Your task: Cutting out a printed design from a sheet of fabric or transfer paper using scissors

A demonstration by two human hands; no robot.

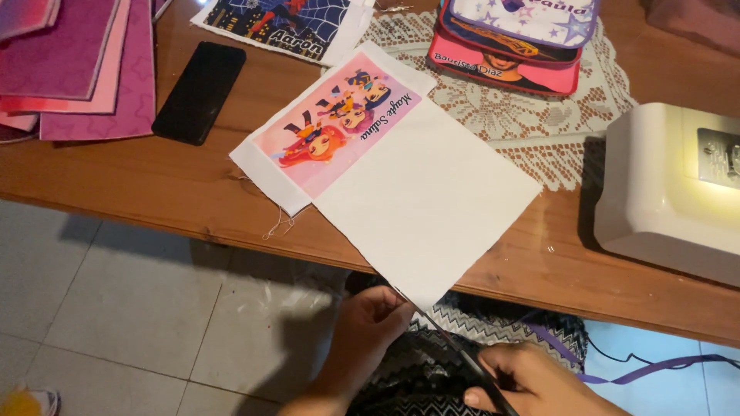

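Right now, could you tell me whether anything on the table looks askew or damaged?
The white fabric lies askew, one corner hanging past the table edge, where the left hand pinches it. Loose threads trail from its frayed left edge. The right hand holds scissors at that corner. Nothing looks spilled.

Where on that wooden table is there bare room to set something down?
Bare table shows along the front edge, between the black phone and the white cloth. A smaller strip lies between the cloth and the sewing machine. The back is crowded: pink sheets, a printed cloth, stacked pouches on a lace mat.
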